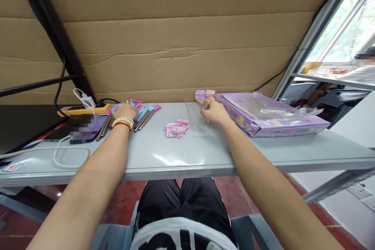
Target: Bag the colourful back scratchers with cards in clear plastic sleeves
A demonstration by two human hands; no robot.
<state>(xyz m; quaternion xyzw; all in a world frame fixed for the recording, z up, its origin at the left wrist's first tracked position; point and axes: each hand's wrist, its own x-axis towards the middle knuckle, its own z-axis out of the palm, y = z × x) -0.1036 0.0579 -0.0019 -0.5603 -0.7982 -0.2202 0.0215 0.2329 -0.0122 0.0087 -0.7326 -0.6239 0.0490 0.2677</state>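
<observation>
My left hand [125,112], wearing beaded and red bracelets, reaches over a pile of slim metallic sticks [143,120] with pink, blue and purple shaped tops. Its fingertips are hidden, so its grip is unclear. My right hand [216,112] has its fingers curled in at the right side of thin clear plastic bags [193,115] lying flat on the table. Something orange-yellow shows at its fingertips, too small to name. Between the hands lies a loose heap of small pink-purple printed cards [177,128]. More such cards [204,94] are stacked behind my right hand.
A purple printed box [281,127] with clear plastic on it stands at the right. On the left lie a phone [84,134], a yellow object [84,110], and a white cable [70,148]. A cardboard wall [187,35] borders the grey table [181,164]. Another person sits far right.
</observation>
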